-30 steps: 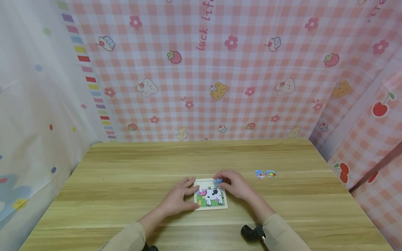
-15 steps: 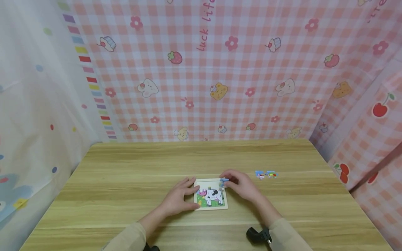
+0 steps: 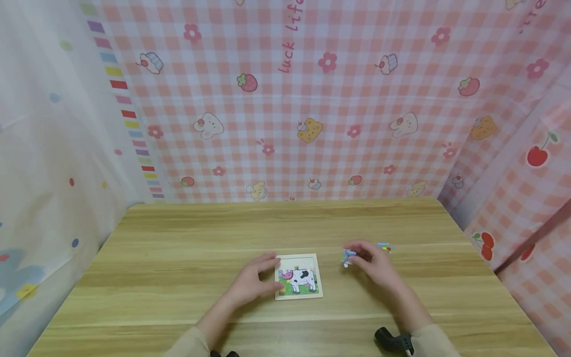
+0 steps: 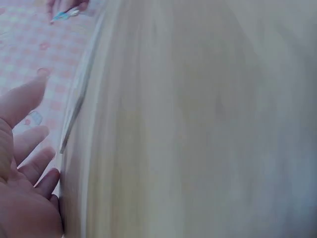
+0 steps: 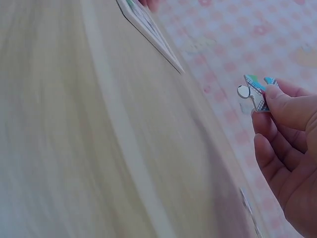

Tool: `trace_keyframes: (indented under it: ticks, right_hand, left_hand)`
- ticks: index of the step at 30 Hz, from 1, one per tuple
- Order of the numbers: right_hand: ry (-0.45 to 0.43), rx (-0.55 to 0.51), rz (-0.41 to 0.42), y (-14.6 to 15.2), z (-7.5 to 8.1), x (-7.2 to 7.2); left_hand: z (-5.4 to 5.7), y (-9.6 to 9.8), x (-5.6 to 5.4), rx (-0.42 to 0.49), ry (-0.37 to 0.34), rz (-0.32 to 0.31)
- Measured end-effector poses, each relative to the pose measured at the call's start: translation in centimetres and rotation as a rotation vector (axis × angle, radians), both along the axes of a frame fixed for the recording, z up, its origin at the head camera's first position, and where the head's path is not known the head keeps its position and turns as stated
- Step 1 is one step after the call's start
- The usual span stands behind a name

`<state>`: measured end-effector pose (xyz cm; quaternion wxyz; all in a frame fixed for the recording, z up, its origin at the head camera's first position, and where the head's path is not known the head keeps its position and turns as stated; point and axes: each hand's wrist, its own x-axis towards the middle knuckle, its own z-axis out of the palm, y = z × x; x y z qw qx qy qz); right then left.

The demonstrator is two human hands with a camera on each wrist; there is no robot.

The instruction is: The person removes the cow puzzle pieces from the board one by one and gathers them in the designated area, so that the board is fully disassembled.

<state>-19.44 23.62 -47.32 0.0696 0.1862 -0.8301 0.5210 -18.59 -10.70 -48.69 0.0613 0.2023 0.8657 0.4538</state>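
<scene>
A square wooden puzzle board [image 3: 301,262] lies on the table with a bare strip across its top. Below that strip, fitted pieces show a black-and-white cow [image 3: 303,281]. My left hand [image 3: 253,283] is at the board's left side, fingers spread and fingertips at its edge; the left wrist view shows the palm with fingers extended. To the right of the board, my right hand [image 3: 375,267] pinches a blue and white puzzle piece [image 3: 348,258] between thumb and fingers. The right wrist view has this jigsaw piece [image 5: 256,93] raised, its rounded white knob pointing outward.
A loose puzzle piece [image 3: 385,247] with blue, yellow and red lies behind the right hand, which hides what is beside it. Black devices [image 3: 392,341] sit at both wrists. A pink checked cloth [image 3: 285,163] hangs behind the wooden table [image 3: 214,223].
My right hand has moved right, away from the board, carrying the puzzle piece, and now covers one of the two loose pieces. The left hand has stayed at the board's left edge.
</scene>
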Motion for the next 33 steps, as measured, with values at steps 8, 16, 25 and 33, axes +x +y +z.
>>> trace_keyframes:
  ticks: [8,16,25,33]
  right_hand:
    - [-0.046,-0.081,-0.095,3.6,0.6,0.8]
    - [0.004,-0.027,-0.196,7.2,0.6,1.1]
    - [-0.027,0.031,-0.262,10.3,0.2,0.8]
    - [0.028,0.209,-0.292,12.1,-0.4,-0.5]
  left_hand:
    - [-0.2,0.2,0.4,0.041,0.014,0.069]
    - [-0.2,0.1,0.3,0.025,0.037,0.053]
    - [-0.6,-0.1,0.2,0.016,0.054,0.01]
    - [-0.8,-0.5,0.0,0.005,0.08,-0.022]
